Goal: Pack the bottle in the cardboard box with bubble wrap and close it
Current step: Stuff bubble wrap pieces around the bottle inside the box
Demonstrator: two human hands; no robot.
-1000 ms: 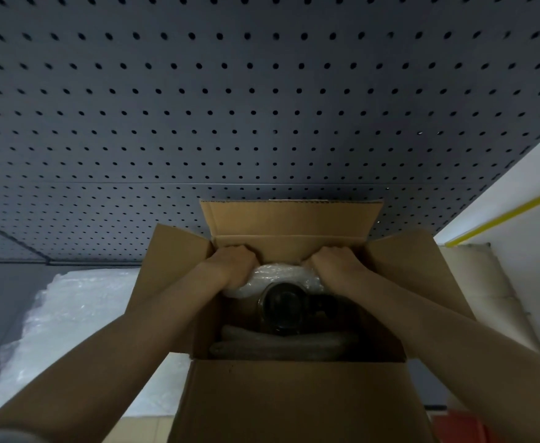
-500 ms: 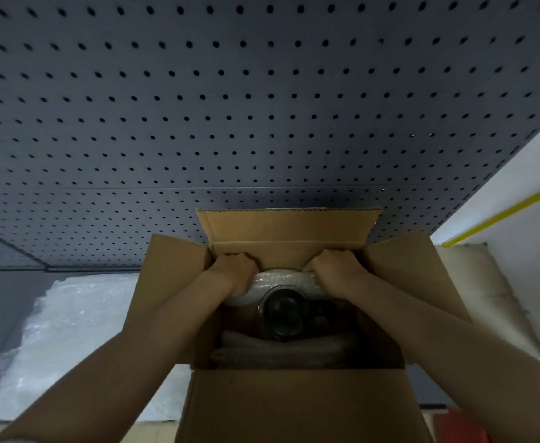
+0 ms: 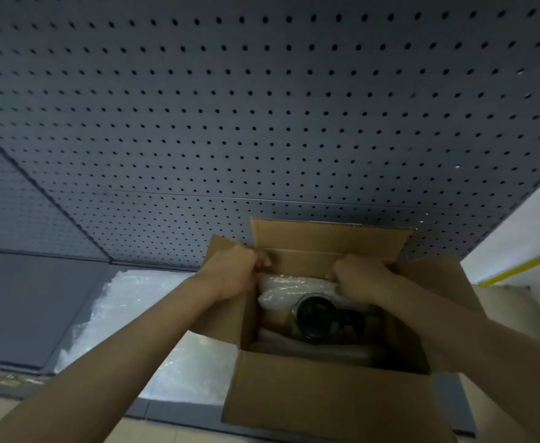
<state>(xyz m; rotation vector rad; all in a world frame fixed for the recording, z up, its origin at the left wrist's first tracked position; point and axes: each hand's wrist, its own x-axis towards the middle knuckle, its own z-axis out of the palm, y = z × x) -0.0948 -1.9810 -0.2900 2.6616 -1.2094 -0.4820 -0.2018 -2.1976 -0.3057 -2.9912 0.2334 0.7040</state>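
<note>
The left hand (image 3: 230, 273) had risen from the wrap (image 3: 297, 284) to the box (image 3: 310, 401) rim at its far left corner, fingers curled there; the right hand (image 3: 360, 278), curled, pressed wrap down. The bottle (image 3: 318, 318) sat mid-box, padded, so closing seemed near. All four flaps stood open; spare wrap (image 3: 128, 318) lay left.

Both forearms extended forward, bare. Left hand (image 3: 230, 271) curled, knuckles up, fingers (image 3: 262, 261) bent at far left. Right hand (image 3: 360, 276) fisted, knuckles up, apart from left
</note>
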